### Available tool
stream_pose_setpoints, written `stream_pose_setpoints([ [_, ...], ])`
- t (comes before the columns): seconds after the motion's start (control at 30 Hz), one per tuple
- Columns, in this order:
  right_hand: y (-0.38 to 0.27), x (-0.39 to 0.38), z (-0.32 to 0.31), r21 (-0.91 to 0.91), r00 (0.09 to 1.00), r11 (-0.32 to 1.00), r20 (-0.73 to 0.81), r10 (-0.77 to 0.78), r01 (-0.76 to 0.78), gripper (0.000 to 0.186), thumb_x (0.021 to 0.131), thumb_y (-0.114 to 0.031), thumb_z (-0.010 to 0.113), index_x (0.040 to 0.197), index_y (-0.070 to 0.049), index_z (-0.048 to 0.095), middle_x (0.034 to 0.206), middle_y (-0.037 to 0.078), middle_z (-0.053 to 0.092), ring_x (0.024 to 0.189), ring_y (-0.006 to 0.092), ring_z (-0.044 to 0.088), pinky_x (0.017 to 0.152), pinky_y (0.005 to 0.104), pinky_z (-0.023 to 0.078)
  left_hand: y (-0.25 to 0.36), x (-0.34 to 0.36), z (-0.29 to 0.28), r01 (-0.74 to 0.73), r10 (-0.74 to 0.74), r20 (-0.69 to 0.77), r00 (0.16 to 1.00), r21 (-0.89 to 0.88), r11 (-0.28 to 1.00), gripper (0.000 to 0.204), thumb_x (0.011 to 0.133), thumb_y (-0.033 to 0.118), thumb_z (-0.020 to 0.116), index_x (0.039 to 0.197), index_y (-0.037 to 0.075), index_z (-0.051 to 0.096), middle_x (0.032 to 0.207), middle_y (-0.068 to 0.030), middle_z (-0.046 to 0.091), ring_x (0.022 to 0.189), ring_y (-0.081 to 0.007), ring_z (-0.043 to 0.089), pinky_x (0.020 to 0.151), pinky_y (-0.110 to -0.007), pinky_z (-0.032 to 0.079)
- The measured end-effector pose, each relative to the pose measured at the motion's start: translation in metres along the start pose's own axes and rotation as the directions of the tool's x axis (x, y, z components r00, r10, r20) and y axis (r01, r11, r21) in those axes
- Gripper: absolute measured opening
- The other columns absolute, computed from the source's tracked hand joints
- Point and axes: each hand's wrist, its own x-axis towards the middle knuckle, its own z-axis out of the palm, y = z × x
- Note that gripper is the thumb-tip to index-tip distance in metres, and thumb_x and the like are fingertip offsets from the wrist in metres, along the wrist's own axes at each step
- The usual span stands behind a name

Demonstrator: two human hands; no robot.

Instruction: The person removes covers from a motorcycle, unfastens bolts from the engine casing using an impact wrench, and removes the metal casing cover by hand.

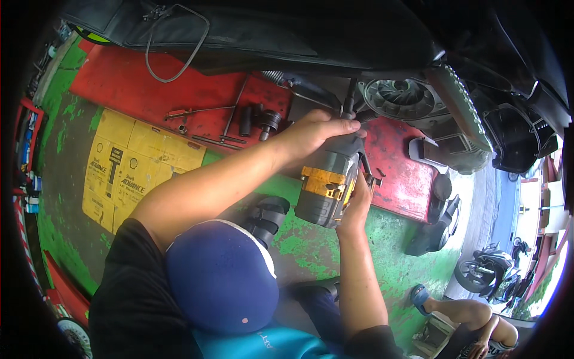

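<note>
My right hand (357, 206) is wrapped round the grip of a black and yellow cordless impact wrench (323, 194). Closed over the wrench's front end is my left hand (314, 136), its thumb lying across the nose. A dark socket or extension (350, 99) projects from the nose toward the underside of a black scooter (287, 42). Whether its tip touches a fastener is hidden. Just right of the nose, a round finned fan-like part (397, 99) shows on the scooter.
Loose sockets (269, 122) and long-handled tools (200, 110) lie on the red platform (131, 75). Yellow cardboard (146, 158) covers some green floor. A rounded navy-blue shape (221, 278) is near my left arm. Lower right, a person (472, 317) sits below a parked motorcycle (493, 272).
</note>
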Motion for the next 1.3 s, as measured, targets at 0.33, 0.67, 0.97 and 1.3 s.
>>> stream_pose_setpoints([
  [0.33,0.004,0.002,0.003,-0.082,0.987,0.984,0.053,-0.153,0.157,0.033,0.103,-0.022,0.044,0.124,0.000,0.058,0.108,0.006,0.067,0.095,0.0144,0.066,0.079,0.0317,0.056,0.007,-0.004,0.010,0.030,-0.022,-0.135,0.991,0.056,0.998,0.042,0.092,0.031,0.073,0.114,-0.004,0.069,0.107,-0.0134,0.071,0.097,-0.0171,0.069,0.085,-0.030,0.056],
  [0.67,-0.079,-0.002,-0.014,-0.460,0.974,0.860,0.057,-0.218,0.220,0.045,0.081,-0.007,0.068,0.124,0.003,0.060,0.100,0.024,0.069,0.097,0.0379,0.070,0.083,0.0400,0.053,0.009,-0.009,0.001,-0.020,0.014,-0.054,0.998,-0.109,0.994,0.046,0.096,0.027,0.063,0.125,-0.009,0.059,0.117,-0.0165,0.068,0.104,-0.0197,0.068,0.090,-0.033,0.056],
  [0.97,-0.026,0.004,-0.007,-0.032,0.997,0.997,-0.005,-0.075,0.074,0.029,0.077,-0.019,0.076,0.089,0.000,0.058,0.079,0.021,0.063,0.076,0.0438,0.064,0.066,0.0444,0.050,0.011,0.000,0.009,-0.021,0.020,-0.040,0.999,-0.009,1.000,0.045,0.095,0.029,0.066,0.124,-0.004,0.062,0.095,-0.0067,0.068,0.084,-0.0132,0.067,0.077,-0.028,0.055],
  [1.3,-0.047,-0.012,-0.008,-0.262,0.985,0.951,0.078,-0.152,0.167,0.023,0.088,-0.003,0.057,0.110,0.003,0.064,0.089,0.011,0.070,0.079,0.0165,0.064,0.072,0.0323,0.051,0.012,-0.011,0.010,-0.029,0.032,-0.063,0.998,0.040,0.999,0.038,0.092,0.027,0.068,0.115,-0.003,0.068,0.091,-0.0071,0.069,0.084,-0.0138,0.066,0.078,-0.029,0.053],
])
